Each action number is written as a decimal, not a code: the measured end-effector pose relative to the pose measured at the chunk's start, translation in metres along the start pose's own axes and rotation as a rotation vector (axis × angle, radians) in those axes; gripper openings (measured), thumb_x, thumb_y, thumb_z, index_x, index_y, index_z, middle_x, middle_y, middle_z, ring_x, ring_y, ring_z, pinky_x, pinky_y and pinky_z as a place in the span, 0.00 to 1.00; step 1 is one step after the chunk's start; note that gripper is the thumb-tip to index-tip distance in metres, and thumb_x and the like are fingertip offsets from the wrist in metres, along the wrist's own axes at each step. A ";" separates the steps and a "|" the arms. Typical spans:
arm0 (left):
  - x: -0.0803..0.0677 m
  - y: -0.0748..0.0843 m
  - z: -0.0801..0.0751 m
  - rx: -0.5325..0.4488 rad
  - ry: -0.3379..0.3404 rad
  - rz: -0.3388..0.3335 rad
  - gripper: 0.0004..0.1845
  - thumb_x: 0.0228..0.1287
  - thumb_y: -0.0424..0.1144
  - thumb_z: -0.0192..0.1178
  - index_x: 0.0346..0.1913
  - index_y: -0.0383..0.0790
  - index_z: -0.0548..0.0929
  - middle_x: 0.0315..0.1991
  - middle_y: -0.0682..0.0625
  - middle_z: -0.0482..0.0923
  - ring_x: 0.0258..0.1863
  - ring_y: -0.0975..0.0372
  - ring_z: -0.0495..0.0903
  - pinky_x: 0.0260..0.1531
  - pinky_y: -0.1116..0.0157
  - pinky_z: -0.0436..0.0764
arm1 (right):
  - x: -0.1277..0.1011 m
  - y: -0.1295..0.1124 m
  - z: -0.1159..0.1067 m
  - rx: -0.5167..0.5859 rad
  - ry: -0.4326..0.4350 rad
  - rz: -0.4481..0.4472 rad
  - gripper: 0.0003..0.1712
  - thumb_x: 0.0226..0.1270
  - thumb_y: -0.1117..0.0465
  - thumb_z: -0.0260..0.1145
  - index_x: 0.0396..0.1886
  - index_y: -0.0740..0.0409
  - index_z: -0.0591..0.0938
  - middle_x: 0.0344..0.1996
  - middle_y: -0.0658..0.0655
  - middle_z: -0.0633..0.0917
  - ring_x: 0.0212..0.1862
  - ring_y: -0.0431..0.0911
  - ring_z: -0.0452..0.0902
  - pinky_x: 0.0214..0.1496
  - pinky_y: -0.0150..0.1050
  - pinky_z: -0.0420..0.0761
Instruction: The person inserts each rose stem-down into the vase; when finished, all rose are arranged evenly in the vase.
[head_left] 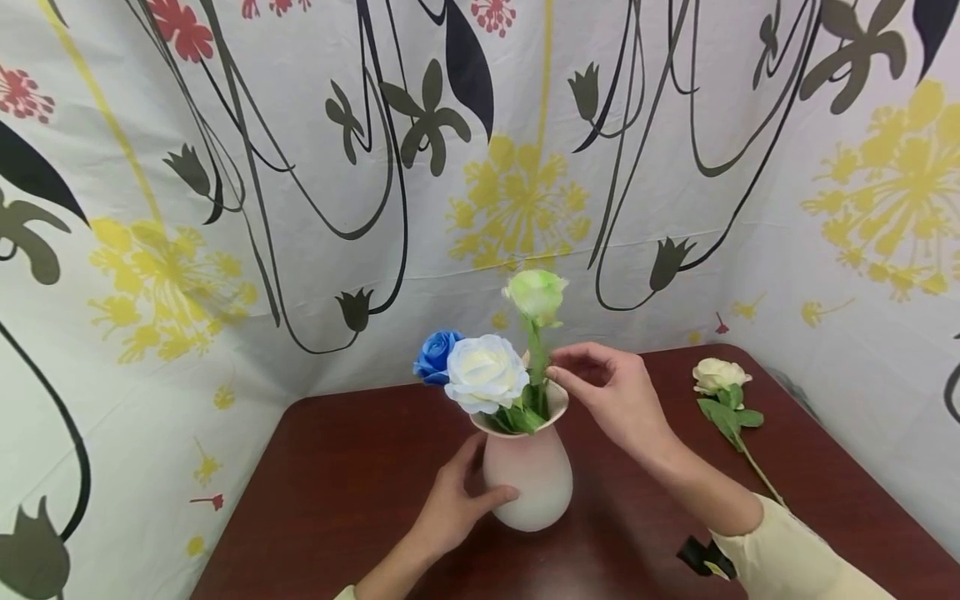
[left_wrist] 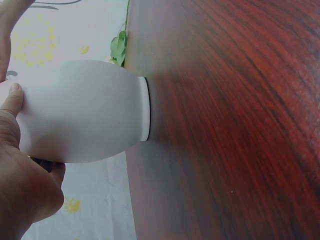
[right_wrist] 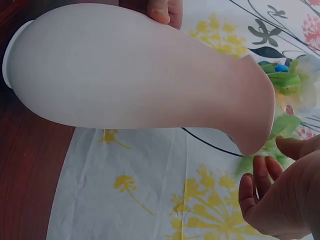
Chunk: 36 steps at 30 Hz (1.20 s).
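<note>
Left hand (head_left: 450, 508) grips the upright vase (head_left: 528, 475); right hand (head_left: 611, 396) pinches the vertical green rose (head_left: 536, 293) stem.

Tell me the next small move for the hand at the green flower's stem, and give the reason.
Probably let go of the green flower: its stem already stands in the vase beside the white flower and blue flower. The right hand pinches the stem, the left hand steadies the vase, and one cream flower lies on the table.

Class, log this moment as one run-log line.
left hand: holds vase | right hand: pinches green rose stem | cream rose: on table
</note>
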<state>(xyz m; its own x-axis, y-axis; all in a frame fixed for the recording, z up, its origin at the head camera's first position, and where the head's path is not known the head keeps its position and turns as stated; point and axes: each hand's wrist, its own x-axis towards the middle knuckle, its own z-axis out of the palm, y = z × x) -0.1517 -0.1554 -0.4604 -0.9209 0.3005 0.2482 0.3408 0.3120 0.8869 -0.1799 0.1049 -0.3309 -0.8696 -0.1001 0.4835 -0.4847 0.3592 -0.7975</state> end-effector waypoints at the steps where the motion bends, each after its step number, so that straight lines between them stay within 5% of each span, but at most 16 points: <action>1: 0.000 0.000 0.000 0.001 0.001 0.000 0.40 0.66 0.51 0.76 0.77 0.55 0.70 0.71 0.57 0.76 0.69 0.61 0.75 0.69 0.53 0.75 | 0.001 0.000 0.000 0.022 0.002 0.010 0.10 0.69 0.56 0.79 0.47 0.52 0.92 0.41 0.49 0.92 0.41 0.43 0.88 0.41 0.33 0.85; 14: 0.000 0.000 0.000 0.004 -0.004 -0.010 0.39 0.67 0.52 0.75 0.77 0.55 0.70 0.70 0.57 0.76 0.70 0.60 0.75 0.69 0.50 0.75 | 0.010 0.005 0.010 -0.028 -0.062 -0.059 0.07 0.64 0.61 0.82 0.41 0.52 0.93 0.37 0.49 0.92 0.36 0.42 0.86 0.37 0.33 0.84; 27: 0.001 0.000 0.000 -0.005 -0.007 -0.005 0.39 0.67 0.51 0.76 0.77 0.56 0.70 0.70 0.58 0.76 0.69 0.61 0.75 0.69 0.52 0.75 | 0.003 -0.002 0.008 -0.306 -0.101 -0.297 0.09 0.59 0.67 0.83 0.33 0.47 0.94 0.35 0.42 0.89 0.46 0.45 0.82 0.44 0.48 0.83; 36: 0.001 -0.001 0.000 0.006 -0.006 -0.015 0.39 0.67 0.52 0.75 0.77 0.56 0.69 0.71 0.57 0.76 0.70 0.60 0.75 0.70 0.50 0.75 | -0.003 0.001 0.003 -0.296 -0.043 -0.296 0.11 0.60 0.65 0.83 0.41 0.50 0.94 0.40 0.44 0.89 0.49 0.44 0.84 0.50 0.48 0.85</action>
<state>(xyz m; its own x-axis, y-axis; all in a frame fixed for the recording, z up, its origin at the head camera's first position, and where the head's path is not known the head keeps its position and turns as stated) -0.1528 -0.1555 -0.4611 -0.9248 0.3010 0.2329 0.3283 0.3217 0.8881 -0.1778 0.1028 -0.3341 -0.7028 -0.2754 0.6559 -0.6719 0.5598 -0.4850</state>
